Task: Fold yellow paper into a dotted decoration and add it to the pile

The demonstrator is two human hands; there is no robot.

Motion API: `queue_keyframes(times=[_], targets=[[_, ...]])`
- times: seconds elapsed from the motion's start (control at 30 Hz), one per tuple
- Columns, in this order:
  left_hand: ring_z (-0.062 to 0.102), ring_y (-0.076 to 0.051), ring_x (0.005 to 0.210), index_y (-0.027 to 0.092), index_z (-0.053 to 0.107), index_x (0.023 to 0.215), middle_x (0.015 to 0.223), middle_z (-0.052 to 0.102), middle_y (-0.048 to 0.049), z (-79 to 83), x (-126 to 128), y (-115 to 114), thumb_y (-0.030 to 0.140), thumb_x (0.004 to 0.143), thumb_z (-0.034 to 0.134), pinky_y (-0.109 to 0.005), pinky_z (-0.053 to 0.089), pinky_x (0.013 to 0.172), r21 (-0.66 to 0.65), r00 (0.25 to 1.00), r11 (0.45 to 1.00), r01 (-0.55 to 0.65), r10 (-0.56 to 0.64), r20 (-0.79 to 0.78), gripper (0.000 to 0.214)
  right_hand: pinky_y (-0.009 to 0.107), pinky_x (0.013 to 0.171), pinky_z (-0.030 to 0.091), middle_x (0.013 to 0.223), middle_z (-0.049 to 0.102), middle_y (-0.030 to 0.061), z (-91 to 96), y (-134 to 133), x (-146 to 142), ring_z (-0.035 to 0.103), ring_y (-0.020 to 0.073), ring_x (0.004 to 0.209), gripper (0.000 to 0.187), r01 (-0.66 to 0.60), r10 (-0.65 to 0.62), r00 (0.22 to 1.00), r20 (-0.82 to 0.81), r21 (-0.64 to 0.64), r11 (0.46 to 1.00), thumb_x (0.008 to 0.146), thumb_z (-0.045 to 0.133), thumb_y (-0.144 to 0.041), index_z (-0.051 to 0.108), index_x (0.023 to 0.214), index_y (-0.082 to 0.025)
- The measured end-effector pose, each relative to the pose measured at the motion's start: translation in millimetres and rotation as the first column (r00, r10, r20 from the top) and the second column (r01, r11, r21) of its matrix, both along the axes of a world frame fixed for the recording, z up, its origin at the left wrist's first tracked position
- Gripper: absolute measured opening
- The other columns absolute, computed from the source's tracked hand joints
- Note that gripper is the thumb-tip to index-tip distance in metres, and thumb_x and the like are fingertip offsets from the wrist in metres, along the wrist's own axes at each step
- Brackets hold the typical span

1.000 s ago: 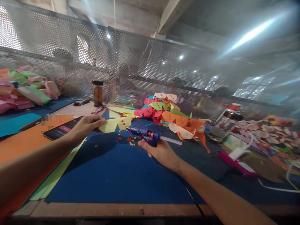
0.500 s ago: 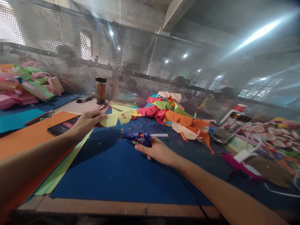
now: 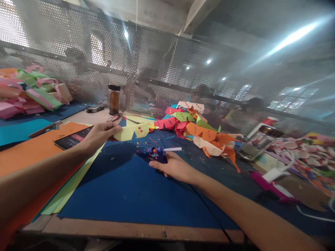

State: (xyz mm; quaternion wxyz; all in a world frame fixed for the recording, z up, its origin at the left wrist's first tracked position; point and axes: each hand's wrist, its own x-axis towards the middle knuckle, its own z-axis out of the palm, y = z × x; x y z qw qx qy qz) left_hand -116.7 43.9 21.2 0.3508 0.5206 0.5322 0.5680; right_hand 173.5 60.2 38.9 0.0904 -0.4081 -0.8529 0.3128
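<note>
My left hand (image 3: 106, 131) pinches the left end of a pale yellow folded paper cutout (image 3: 129, 132), which has a notch in its lower edge and small red squares near its right end. My right hand (image 3: 174, 166) is wrapped around a blue hot glue gun (image 3: 157, 155). A clear glue stick sticks out of its back, and the nozzle points left, low over the dark blue sheet (image 3: 125, 195). Small coloured paper bits (image 3: 146, 143) lie scattered around the nozzle. The glue gun's trigger is hidden by my fingers.
Beyond my right hand is a heap of folded paper shapes (image 3: 201, 131). A glass jar (image 3: 255, 143) and a magenta power strip (image 3: 272, 186) stand to the right. On the left are orange sheets (image 3: 28, 157), a phone (image 3: 73, 137) and a dark-lidded bottle (image 3: 114, 100).
The glue gun has shifted slightly left and its back end has tipped down a little. The yellow cutout stays in my left hand, nearly still; the view has turned slightly.
</note>
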Motion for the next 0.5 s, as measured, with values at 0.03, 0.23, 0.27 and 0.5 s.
queue_keyframes(times=[0.03,0.23,0.27,0.5], targets=[[0.061,-0.014,0.066,0.016,0.071,0.081,0.074,0.068,-0.0021,0.0,0.1,-0.2,0.049,0.074,0.075,-0.026,0.049,0.063,0.001,1.000,1.000,0.003,-0.003,-0.003,0.034,0.026,0.053,0.043,0.064,0.060,-0.0006,0.9,-0.3,-0.5,0.054,0.0112,0.048,0.042,0.002,-0.002,1.000,0.010,-0.002,1.000,0.087,0.056,-0.059,0.063,0.082,-0.018],[0.061,-0.015,0.066,0.016,0.071,0.081,0.075,0.068,-0.0034,-0.1,0.0,-0.6,0.048,0.075,0.074,-0.027,0.049,0.063,0.007,1.000,1.000,0.001,-0.001,-0.005,0.033,0.027,0.054,0.044,0.065,0.061,0.0005,3.7,-1.2,-3.4,0.056,0.0125,0.050,0.040,0.021,-0.021,0.998,0.053,0.003,1.000,0.087,0.055,-0.057,0.061,0.080,-0.018],[0.061,-0.014,0.065,0.016,0.071,0.081,0.074,0.068,-0.0031,0.1,0.1,-0.7,0.048,0.075,0.074,-0.027,0.049,0.062,0.008,1.000,1.000,0.002,-0.002,-0.007,0.033,0.027,0.054,0.044,0.064,0.061,0.0003,3.6,-1.2,-3.6,0.056,0.0125,0.050,0.040,0.024,-0.024,0.998,0.056,0.005,1.000,0.086,0.056,-0.057,0.061,0.079,-0.018],[0.060,-0.015,0.065,0.015,0.070,0.079,0.073,0.067,-0.0026,1.6,2.3,-1.7,0.049,0.073,0.074,-0.028,0.049,0.062,0.003,1.000,1.000,0.002,-0.002,-0.013,0.035,0.027,0.054,0.044,0.065,0.061,0.0000,2.3,-1.1,-4.3,0.056,0.0122,0.048,0.040,0.026,-0.027,0.999,0.034,0.016,1.000,0.087,0.055,-0.057,0.058,0.076,-0.019]])
